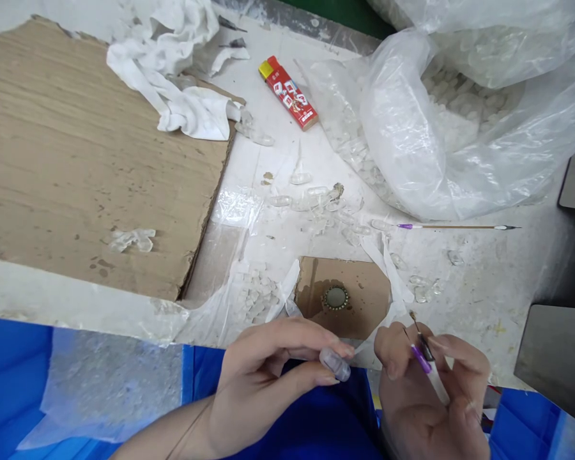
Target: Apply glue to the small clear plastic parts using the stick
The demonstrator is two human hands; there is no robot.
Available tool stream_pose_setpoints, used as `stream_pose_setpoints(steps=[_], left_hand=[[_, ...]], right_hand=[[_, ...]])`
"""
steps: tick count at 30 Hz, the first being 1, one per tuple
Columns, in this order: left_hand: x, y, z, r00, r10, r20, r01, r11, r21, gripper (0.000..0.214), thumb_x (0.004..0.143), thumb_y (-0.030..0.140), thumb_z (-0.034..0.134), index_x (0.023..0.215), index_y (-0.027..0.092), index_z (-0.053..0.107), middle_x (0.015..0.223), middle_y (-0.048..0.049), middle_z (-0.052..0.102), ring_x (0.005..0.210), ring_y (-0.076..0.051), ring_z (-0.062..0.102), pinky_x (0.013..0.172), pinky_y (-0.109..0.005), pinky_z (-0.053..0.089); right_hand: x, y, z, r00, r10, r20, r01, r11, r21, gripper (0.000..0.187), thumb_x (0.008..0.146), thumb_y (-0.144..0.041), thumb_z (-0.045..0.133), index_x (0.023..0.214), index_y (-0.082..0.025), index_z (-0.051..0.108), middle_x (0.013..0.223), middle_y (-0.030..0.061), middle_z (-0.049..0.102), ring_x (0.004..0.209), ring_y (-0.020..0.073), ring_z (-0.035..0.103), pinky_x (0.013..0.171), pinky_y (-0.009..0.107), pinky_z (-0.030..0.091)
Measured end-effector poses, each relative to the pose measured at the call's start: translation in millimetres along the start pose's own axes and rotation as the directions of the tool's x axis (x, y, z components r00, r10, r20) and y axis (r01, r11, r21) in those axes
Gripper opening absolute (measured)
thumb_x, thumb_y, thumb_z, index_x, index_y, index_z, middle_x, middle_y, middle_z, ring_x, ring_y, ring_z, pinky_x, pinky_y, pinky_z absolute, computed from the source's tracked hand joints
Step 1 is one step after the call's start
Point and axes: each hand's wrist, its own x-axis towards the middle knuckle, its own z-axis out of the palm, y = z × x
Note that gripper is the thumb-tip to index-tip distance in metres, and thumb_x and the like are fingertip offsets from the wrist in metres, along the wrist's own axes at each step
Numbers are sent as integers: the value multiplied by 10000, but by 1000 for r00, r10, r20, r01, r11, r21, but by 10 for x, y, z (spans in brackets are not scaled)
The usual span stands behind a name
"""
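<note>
My left hand [268, 383] pinches a clear faceted crystal bead [335, 364] between thumb and fingertips. My right hand [426, 390] grips a thin purple-banded brush [424, 359] with a dark tip, its point close to the bead but apart from it. A matching brush [460, 226] lies on the white bench top [479, 306] beyond my hands. Just ahead of them, a round beaded metal setting with a grey centre [335, 298] rests on a cardboard scrap [364, 287].
Loose clear beads [316, 198] lie scattered on the bench beside a large plastic bag of beads [412, 128]. A sheet of cardboard [100, 160], a white rag [167, 83] and a red lighter [287, 92] lie further ahead. Blue crates [14, 383] stand near my body.
</note>
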Motion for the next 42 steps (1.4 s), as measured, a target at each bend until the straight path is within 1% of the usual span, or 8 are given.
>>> stream_pose_setpoints(steps=[3, 7, 13, 17, 22, 26, 33, 42], left_hand=[[-10, 6, 17, 999, -35, 15, 36, 999, -26, 70, 928, 178, 805, 933, 233, 847, 841, -68, 871, 708, -208, 841, 629, -250, 716], [-6, 8, -12, 997, -66, 44, 62, 995, 72, 291, 854, 11, 799, 993, 256, 877, 919, -64, 873, 744, -187, 832, 654, -207, 699], [-14, -24, 4, 990, -125, 58, 120, 990, 79, 332, 836, 29, 815, 1049, 274, 883, 948, -75, 861, 790, -202, 829, 687, -222, 697], [-32, -59, 41, 983, -162, 84, 164, 986, -13, 376, 814, 13, 827, 1077, 277, 880, 955, -87, 858, 808, -210, 833, 715, -233, 701], [-50, -69, 100, 957, -286, 40, 286, 917, -280, 579, 752, -101, 825, 1116, 349, 853, 882, 14, 877, 793, -154, 846, 770, -163, 679], [-29, -37, 110, 939, -340, 45, 337, 889, -309, 446, 748, -98, 823, 949, 295, 885, 834, 13, 871, 725, -139, 837, 708, -129, 668], [-20, 0, 71, 962, -273, 7, 272, 955, -121, 268, 720, 66, 935, 890, 272, 906, 779, -47, 850, 574, -158, 785, 541, -153, 654], [1, 34, 72, 950, -310, 23, 309, 932, -191, 424, 656, -56, 899, 883, 301, 906, 773, 2, 852, 587, -118, 786, 587, -88, 637]], right_hand=[[-7, -53, 20, 1000, 2, 7, -2, 1000, 26, 121, 1041, -319, 547, 1037, -268, 657, 625, -44, 450, 526, 167, 416, 472, 285, 341], [-43, -47, 57, 998, 27, 49, -28, 1000, 14, 56, 1032, -225, 591, 1036, -279, 605, 593, -72, 434, 433, 128, 366, 402, 257, 314], [-76, 4, 104, 994, 18, 107, -19, 1000, 16, 105, 1039, -205, 584, 1062, -305, 563, 613, -57, 585, 412, 130, 495, 385, 237, 415], [-68, 21, 64, 989, -35, 142, 28, 998, 47, 108, 1027, -205, 612, 1097, -287, 618, 591, -44, 609, 398, 134, 480, 376, 246, 427], [-19, 33, 18, 992, -56, 117, 48, 997, 68, 66, 1032, -227, 630, 1065, -262, 675, 579, -64, 535, 415, 119, 429, 417, 252, 427], [-14, 43, 97, 995, -81, 60, 74, 992, 106, 75, 1047, -239, 587, 1047, -256, 660, 587, -74, 448, 435, 125, 417, 420, 261, 406], [-70, 66, 192, 994, -103, 47, 97, 989, 109, 128, 1053, -215, 539, 1107, -261, 646, 637, -69, 370, 448, 128, 356, 370, 249, 350], [-102, 65, 236, 992, -119, 34, 115, 989, 91, 151, 1058, -224, 512, 1122, -273, 640, 655, -67, 338, 457, 127, 335, 355, 225, 332]])
